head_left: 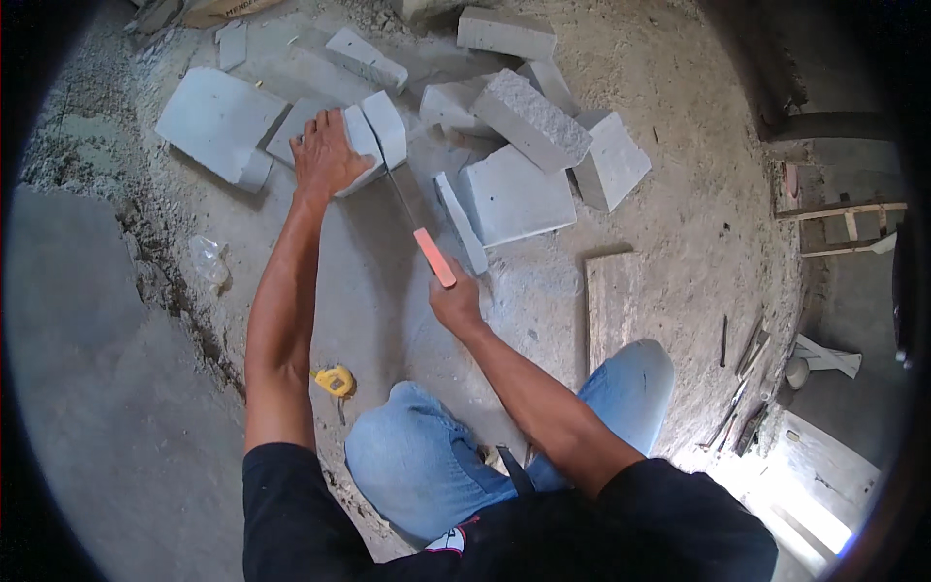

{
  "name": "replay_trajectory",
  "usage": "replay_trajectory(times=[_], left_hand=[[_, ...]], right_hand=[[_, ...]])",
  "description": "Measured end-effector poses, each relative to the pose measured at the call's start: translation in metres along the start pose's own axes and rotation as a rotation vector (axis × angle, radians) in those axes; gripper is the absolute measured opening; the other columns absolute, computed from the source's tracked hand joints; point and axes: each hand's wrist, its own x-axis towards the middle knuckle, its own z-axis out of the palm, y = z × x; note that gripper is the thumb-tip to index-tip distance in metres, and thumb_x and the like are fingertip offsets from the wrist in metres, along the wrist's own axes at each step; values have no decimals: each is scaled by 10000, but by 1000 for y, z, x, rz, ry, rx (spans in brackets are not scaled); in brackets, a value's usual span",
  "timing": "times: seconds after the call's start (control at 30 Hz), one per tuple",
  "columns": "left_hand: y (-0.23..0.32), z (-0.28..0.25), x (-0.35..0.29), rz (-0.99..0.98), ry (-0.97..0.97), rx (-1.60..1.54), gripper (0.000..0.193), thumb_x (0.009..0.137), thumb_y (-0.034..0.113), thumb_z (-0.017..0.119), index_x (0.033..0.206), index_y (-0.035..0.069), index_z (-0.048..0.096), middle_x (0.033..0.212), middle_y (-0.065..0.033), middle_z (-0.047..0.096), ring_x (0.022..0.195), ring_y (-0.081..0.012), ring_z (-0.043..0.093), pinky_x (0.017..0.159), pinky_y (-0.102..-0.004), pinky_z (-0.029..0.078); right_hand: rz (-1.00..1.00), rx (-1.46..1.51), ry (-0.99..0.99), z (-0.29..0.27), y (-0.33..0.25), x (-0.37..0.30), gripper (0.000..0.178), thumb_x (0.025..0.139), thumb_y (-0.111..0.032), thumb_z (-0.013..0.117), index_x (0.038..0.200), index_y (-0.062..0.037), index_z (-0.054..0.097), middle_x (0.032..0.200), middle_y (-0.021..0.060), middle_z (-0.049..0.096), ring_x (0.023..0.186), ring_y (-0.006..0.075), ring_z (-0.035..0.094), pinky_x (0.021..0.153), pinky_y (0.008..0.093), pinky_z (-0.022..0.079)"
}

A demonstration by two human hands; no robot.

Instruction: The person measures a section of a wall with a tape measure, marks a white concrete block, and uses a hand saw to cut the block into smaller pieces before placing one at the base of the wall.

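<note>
Left hand [330, 157] lies spread on a chalky, squared block [360, 133]. Right hand [455, 298] clenches an orange-handled saw [434, 258], blade [401, 201] in a straight slot [373, 136].

Dark lettering [244, 9] stands on 1 brown sack [208, 15].

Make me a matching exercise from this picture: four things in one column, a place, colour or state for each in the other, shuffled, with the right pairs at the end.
Things
1. Saw handle
2. Tape measure
3. Left hand
4. Jeans

Places, colours, states
A. Resting on a pale block
B. Blue
C. Orange-pink, held in the right hand
D. Yellow, lying on the ground

Right pairs
1-C
2-D
3-A
4-B
</note>
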Motion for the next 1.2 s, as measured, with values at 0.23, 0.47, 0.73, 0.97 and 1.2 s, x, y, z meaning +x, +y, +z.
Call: replay_trajectory(times=[0.23, 0.47, 0.73, 0.97, 1.2], left_hand=[[-15, 2, -6, 14, 30, 23, 845, 606, 423, 806, 1286, 69, 450, 1213, -141, 539, 1188, -369, 513, 913, -566, 401], [-14, -3, -9, 10, 9, 20, 812, 606, 398, 790, 1270, 61, 466, 1206, -135, 531, 1166, -355, 513, 909, -541, 387], [-11, -3, -6, 11, -15, 9, 814, 607, 398, 785, 1273, 51, 469, 1224, -143, 528, 1162, -349, 512, 914, -537, 383], [-6, 3, -5, 21, 0, 18, 844, 615, 407, 795, 1300, 47, 458, 1262, -158, 532, 1189, -366, 513, 928, -557, 393], [-5, -2, -3, -14, -5, -6, 755, 629, 369, 814, 1233, 75, 469, 1217, -128, 538, 1199, -346, 500, 938, -568, 377]], right_hand=[[-109, 25, 76, 4, 0, -40, 448, 820, -32, 585, 1267, -44, 581, 947, 255, 679, 916, 465, 644, 739, 430, 533], [-157, 43, 72, 1, 3, -52, 455, 827, -34, 576, 1281, -55, 585, 1056, 264, 663, 1004, 454, 622, 780, 425, 535], [-130, -20, 27, -6, 15, -37, 495, 832, -31, 570, 1322, -104, 549, 1035, 253, 671, 986, 438, 644, 805, 463, 537], [0, -75, -56, 5, 8, 9, 478, 824, -29, 561, 1297, -91, 578, 1082, 249, 661, 971, 442, 640, 796, 461, 531], [11, -8, 22, -5, 19, -53, 474, 836, -37, 583, 1306, -94, 576, 1140, 238, 658, 1078, 410, 632, 882, 419, 527]])
